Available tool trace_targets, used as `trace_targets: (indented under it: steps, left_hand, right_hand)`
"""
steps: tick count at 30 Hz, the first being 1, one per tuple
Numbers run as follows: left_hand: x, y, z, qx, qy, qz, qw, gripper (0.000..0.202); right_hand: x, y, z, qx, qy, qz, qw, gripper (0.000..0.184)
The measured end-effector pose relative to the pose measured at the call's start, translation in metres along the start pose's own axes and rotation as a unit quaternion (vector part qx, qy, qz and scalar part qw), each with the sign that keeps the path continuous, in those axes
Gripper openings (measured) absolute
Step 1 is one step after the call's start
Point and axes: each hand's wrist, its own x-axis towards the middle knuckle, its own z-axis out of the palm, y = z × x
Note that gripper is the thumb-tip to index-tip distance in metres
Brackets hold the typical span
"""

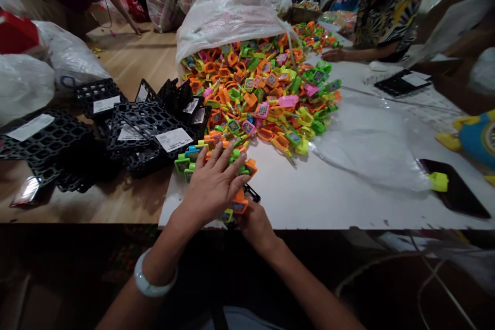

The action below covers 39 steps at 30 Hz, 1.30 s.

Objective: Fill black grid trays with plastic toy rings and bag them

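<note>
My left hand [212,183] lies flat with fingers spread on a cluster of small coloured plastic toy watches [216,157] near the table's front edge, covering a black grid tray [252,194] whose corner shows. My right hand [253,221] sits just below and partly under the left, fingers curled at the tray's near edge by an orange toy [240,205]; what it grips is hidden. A big heap of the same toys [263,87] in orange, green, yellow and pink spills from a white plastic bag [228,15] behind.
Black honeycomb trays [150,124] with white labels are stacked at left on the wooden table [116,201]. A clear plastic sheet [371,149] and a dark phone [456,193] lie at right. Another person's hand [334,54] rests at the far side; more bags stand at left.
</note>
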Motion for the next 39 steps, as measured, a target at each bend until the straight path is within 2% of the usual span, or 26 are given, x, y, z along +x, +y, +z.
trace_targets:
  steps: [2,3,5,6,7,8,9,10,11,13,14,16,18,19,20,22,24,26,29,31,33,36,39]
  left_hand:
    - [0.000,0.000,0.001,0.001,0.012,0.001,1.000,0.055]
    - [0.000,0.000,0.001,0.002,0.017,0.001,1.000,0.055]
    - [0.000,0.000,0.002,0.004,0.023,0.002,1.000,0.054]
    - [0.000,-0.001,0.002,0.004,0.024,0.003,1.000,0.053]
    - [0.000,-0.001,0.003,0.005,0.024,0.003,1.000,0.052]
    - [0.000,-0.001,0.003,0.006,0.024,0.005,1.000,0.051]
    - [0.000,-0.001,0.003,0.008,0.026,0.006,1.000,0.051]
    - [0.000,-0.001,0.004,0.009,0.028,0.006,1.000,0.050]
    - [0.000,-0.001,0.004,0.011,0.030,0.007,0.999,0.050]
    - [0.000,-0.001,0.005,0.016,0.034,0.006,0.999,0.049]
    - [0.000,-0.001,0.005,0.018,0.033,0.006,0.999,0.049]
    - [0.000,-0.002,0.006,0.019,0.030,0.007,0.999,0.049]
    - [0.000,-0.002,0.006,0.019,0.027,0.008,0.999,0.049]
    - [0.000,-0.002,0.005,0.019,0.027,0.009,0.999,0.049]
    - [0.000,-0.001,0.005,0.018,0.028,0.009,0.999,0.049]
    - [0.000,-0.001,0.003,0.016,0.028,0.009,0.999,0.048]
    - [0.001,0.000,0.002,0.015,0.025,0.009,1.000,0.048]
    - [0.001,0.000,0.001,0.016,0.020,0.007,1.000,0.048]
    - [0.001,0.000,0.001,0.017,0.014,0.005,1.000,0.048]
    - [0.001,0.000,0.003,0.016,0.014,0.006,1.000,0.048]
    - [0.000,0.000,0.004,0.013,0.015,0.005,1.000,0.049]
    - [0.000,0.000,0.004,0.010,0.015,0.005,1.000,0.050]
    - [0.000,0.001,0.003,0.008,0.015,0.008,1.000,0.057]
  right_hand:
    - [0.001,-0.004,0.002,-0.024,-0.001,-0.009,1.000,0.026]
    - [0.002,-0.005,0.000,-0.024,-0.023,-0.009,0.999,0.025]
    - [0.008,-0.003,-0.014,-0.007,-0.078,-0.006,0.997,0.022]
    - [0.013,0.000,-0.026,-0.003,-0.080,0.005,0.997,0.019]
    - [0.020,0.005,-0.041,-0.014,-0.048,0.023,0.998,0.017]
    - [0.028,0.011,-0.058,-0.043,0.013,0.051,0.998,0.015]
    - [0.037,0.018,-0.076,-0.093,0.106,0.084,0.986,0.016]
    - [0.046,0.026,-0.093,-0.161,0.195,0.116,0.960,0.018]
    - [0.055,0.033,-0.107,-0.223,0.245,0.147,0.932,0.019]
    - [0.068,0.046,-0.126,-0.288,0.254,0.184,0.905,0.011]
    - [0.070,0.050,-0.129,-0.289,0.238,0.194,0.907,0.007]
    - [0.066,0.051,-0.125,-0.218,0.202,0.210,0.931,0.009]
    - [0.050,0.043,-0.110,-0.059,0.169,0.227,0.957,0.021]
    - [0.040,0.037,-0.101,0.039,0.142,0.233,0.961,0.028]
    - [0.030,0.030,-0.091,0.136,0.105,0.235,0.957,0.034]
    - [0.014,0.015,-0.070,0.285,0.028,0.232,0.930,0.043]
    - [0.005,0.004,-0.050,0.358,-0.013,0.236,0.903,0.042]
    - [0.005,-0.001,-0.033,0.359,-0.008,0.250,0.899,0.038]
    - [0.008,0.003,-0.015,0.250,0.037,0.260,0.932,0.027]
    - [0.008,0.009,-0.009,0.147,0.067,0.210,0.964,0.020]
    - [0.007,0.013,-0.006,0.067,0.084,0.128,0.986,0.015]
    - [0.006,0.014,-0.001,0.001,0.080,0.048,0.996,0.013]
    - [0.011,0.007,0.000,-0.051,0.051,0.035,0.997,0.012]
